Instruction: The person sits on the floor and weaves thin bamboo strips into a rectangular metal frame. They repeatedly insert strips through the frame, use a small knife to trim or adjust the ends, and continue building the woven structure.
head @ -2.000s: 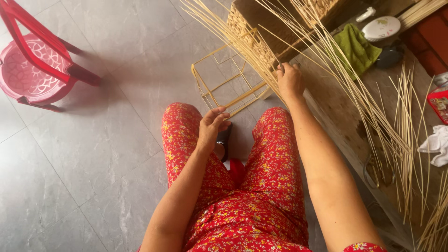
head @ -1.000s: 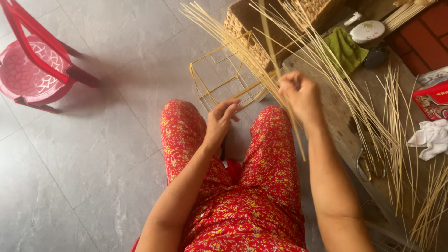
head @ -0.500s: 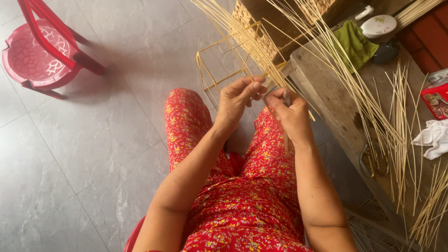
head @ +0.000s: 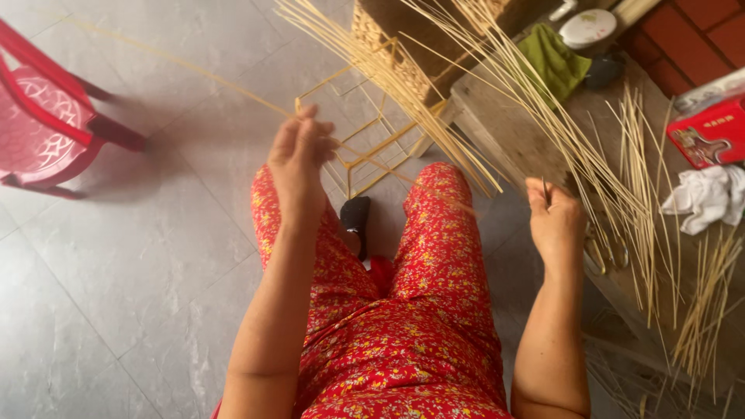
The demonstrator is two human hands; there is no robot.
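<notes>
While the left hand point(head: 299, 159) is pinching one thin bamboo strip point(head: 194, 74) running past its fingers point(head: 310, 124), the right hand point(head: 555, 221) is closing on a small dark blade point(head: 545, 190), seemingly drawing the strip out for splitting

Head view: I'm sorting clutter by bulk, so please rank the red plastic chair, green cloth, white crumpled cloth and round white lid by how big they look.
1. Red plastic chair, cut off by the frame edge.
2. Green cloth and white crumpled cloth look alike, so no ranking.
3. Round white lid, smallest.
</notes>
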